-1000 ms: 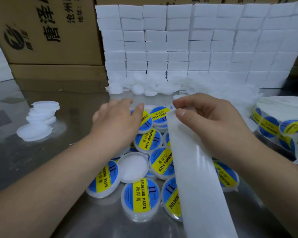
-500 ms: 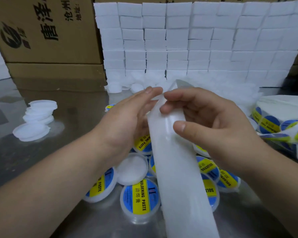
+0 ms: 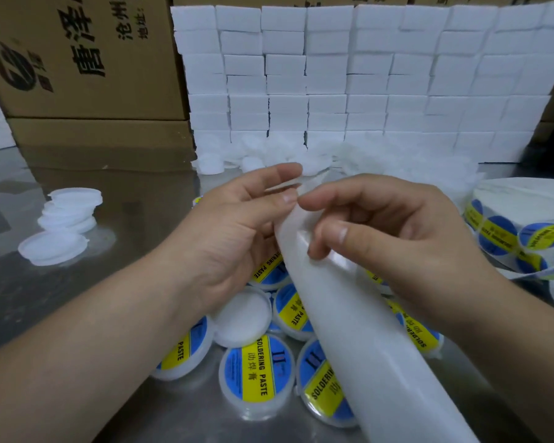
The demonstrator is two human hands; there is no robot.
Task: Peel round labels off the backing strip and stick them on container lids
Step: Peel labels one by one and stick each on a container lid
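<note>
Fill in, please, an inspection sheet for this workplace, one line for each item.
Surface: shiny metal table.
Job's things: backing strip held up; labelled lids piled beneath; one bare lid among them; label roll at right.
Clutter: plain lids stacked at left; small white pieces at the back.
Grips: left hand pinches the strip's top end; right hand holds it just below.
Cables: nothing seen.
Surroundings: white boxes stacked behind; cardboard cartons back left.

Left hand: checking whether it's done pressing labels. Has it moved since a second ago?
Yes. The left hand rose off the labelled lids, up toward the white boxes, and now pinches the top of the strip.
</note>
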